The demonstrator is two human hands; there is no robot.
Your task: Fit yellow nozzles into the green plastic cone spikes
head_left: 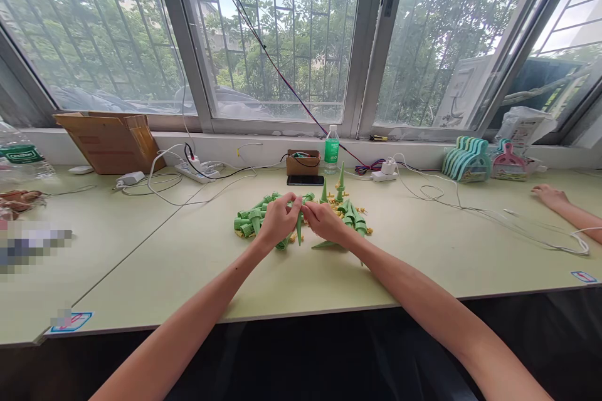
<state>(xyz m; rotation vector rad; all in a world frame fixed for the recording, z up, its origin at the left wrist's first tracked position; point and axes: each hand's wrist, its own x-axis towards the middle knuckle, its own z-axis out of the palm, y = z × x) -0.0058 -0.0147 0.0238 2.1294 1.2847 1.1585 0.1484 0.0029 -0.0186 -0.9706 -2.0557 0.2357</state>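
In the middle of the table, my two hands meet at the fingertips. My left hand (281, 220) is closed on a green plastic spike (300, 230), whose pointed end hangs downward. My right hand (325, 222) is pinched shut against its top end; what lies in those fingers is hidden. Behind and left of my left hand is a heap of green ribbed plastic parts (254, 219). Beyond my right hand are more green spikes (358, 223), two of them upright, among small yellow plastic pieces (369, 231).
A black phone (305, 180), a small brown box (303, 165) and a green-labelled bottle (332, 149) stand behind the heap. Cables and a power strip (200, 169) run along the wall. A cardboard box (108, 144) is at left. Another person's hand (551, 197) rests at right.
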